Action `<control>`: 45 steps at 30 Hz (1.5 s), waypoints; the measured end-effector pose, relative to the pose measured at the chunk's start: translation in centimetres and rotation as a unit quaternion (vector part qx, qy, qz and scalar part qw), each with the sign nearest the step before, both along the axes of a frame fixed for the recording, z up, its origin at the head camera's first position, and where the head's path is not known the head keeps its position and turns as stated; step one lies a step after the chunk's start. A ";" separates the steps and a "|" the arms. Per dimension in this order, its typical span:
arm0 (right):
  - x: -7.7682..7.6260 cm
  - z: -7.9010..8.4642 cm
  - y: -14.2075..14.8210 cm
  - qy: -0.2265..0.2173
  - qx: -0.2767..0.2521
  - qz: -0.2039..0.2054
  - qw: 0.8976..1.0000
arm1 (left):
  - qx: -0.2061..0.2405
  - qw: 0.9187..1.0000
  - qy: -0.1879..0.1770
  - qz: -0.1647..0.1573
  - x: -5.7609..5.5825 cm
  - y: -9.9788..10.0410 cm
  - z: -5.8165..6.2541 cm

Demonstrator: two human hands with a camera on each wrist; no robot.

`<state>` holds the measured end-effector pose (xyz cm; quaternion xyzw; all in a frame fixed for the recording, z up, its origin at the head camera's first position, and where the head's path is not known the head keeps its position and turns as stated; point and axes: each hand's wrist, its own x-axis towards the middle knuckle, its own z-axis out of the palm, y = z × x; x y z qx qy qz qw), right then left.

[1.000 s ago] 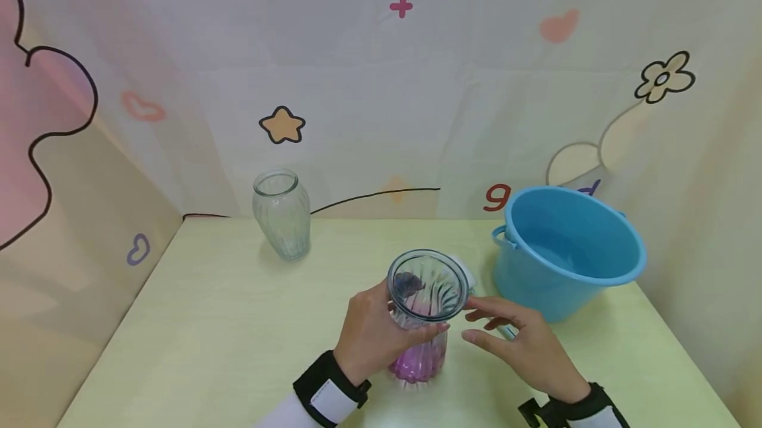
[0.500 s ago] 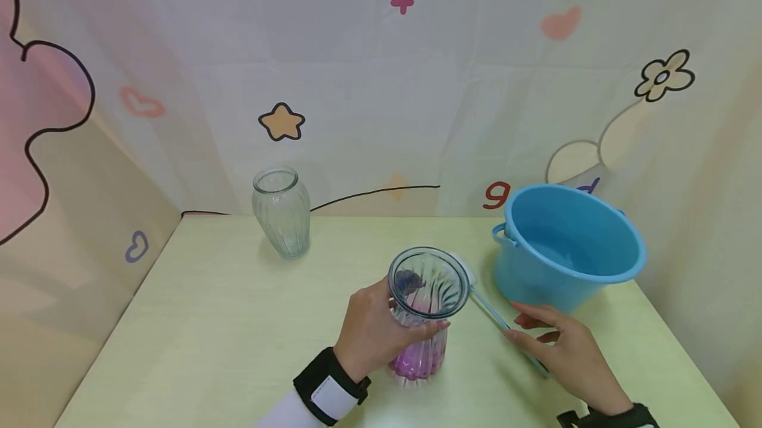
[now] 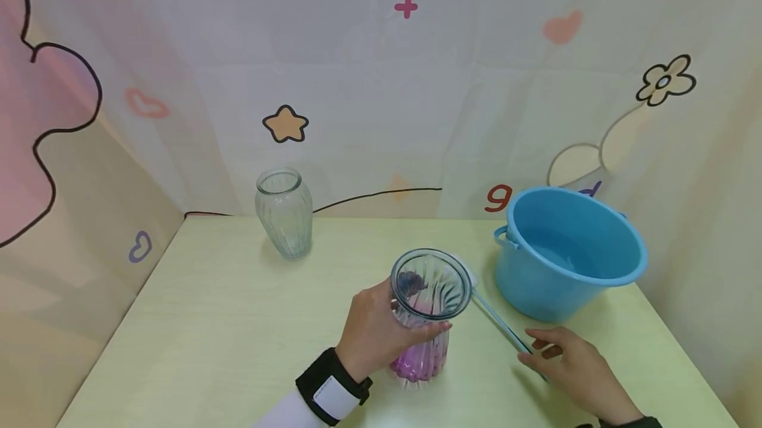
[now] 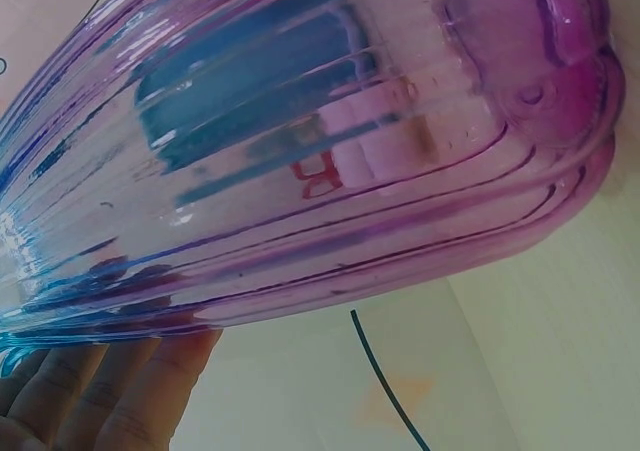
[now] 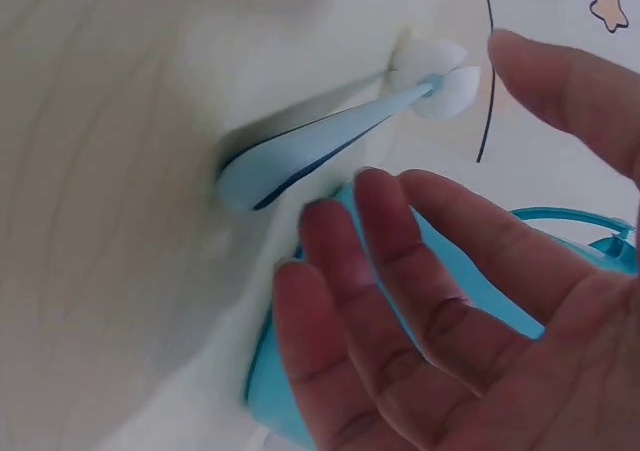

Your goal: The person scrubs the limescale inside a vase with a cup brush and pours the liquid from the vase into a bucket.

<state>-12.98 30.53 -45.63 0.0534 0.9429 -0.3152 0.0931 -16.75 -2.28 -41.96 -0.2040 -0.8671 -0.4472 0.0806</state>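
Drawn back from the pink-tinted vase, the right hand has come beside the near end of the brush — fingers relaxed, holding nothing, apart from the handle. Meanwhile the left hand keeps its grip curled round the vase's upper body, probably to steady it, mouth up, over the table. The brush's handle points nearward, likely for easy reach, with the blue bucket just beyond.

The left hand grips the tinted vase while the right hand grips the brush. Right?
Not quite: the right hand isn't gripping the brush; the right wrist view shows it open, holding nothing. The left hand does grip the tinted vase.
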 end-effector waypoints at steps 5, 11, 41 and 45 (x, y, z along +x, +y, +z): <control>-0.3 -0.6 0.2 -0.029 0.019 0.001 0.999 | -0.003 1.000 -0.015 0.001 0.0 0.0 0.0; -0.3 -1.1 0.2 -0.030 0.035 0.007 0.999 | -0.006 1.000 -0.015 0.004 -0.1 0.0 0.0; -0.1 -1.9 -0.2 0.002 0.094 0.004 0.996 | -0.004 1.000 -0.005 0.004 -0.2 -0.1 -0.6; 0.0 -1.7 -0.2 0.025 0.108 -0.013 0.994 | -0.005 1.000 -0.005 0.005 -0.2 -0.1 -0.5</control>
